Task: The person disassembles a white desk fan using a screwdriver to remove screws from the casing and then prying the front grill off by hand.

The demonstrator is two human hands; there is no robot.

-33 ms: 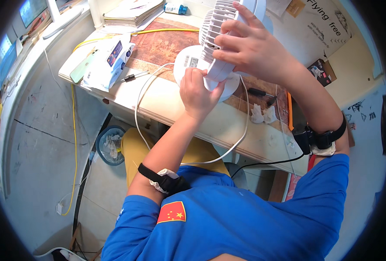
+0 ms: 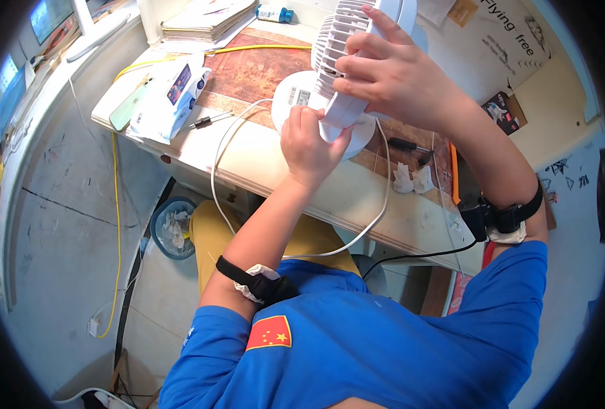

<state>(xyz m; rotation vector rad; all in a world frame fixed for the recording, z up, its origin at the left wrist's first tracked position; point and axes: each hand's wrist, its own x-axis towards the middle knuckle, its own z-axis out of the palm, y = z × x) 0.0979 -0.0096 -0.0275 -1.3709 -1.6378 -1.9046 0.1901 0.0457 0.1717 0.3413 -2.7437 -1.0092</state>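
A white desk fan (image 2: 345, 109) with a slatted grille is held tilted over the far part of the desk. My left hand (image 2: 311, 144) is closed on its lower edge, fingertips pressed against the white plastic. Higher up, my right hand (image 2: 394, 78) grips the housing, its fingers curved over the side by the slats. Below the fan head shows its round white base (image 2: 283, 112), which carries a barcode label. From the base a white power cord (image 2: 215, 163) loops down over the desk's front edge and across my lap. The fan's far side is hidden.
On the desk (image 2: 248, 160) lie a white packet (image 2: 159, 112), a pale green phone (image 2: 128, 109), a thin screwdriver (image 2: 210, 120), a black-handled tool (image 2: 403, 144) and crumpled tissues (image 2: 411, 179). Stacked papers (image 2: 207, 24) stand behind. A bin (image 2: 173, 245) sits on the floor at left.
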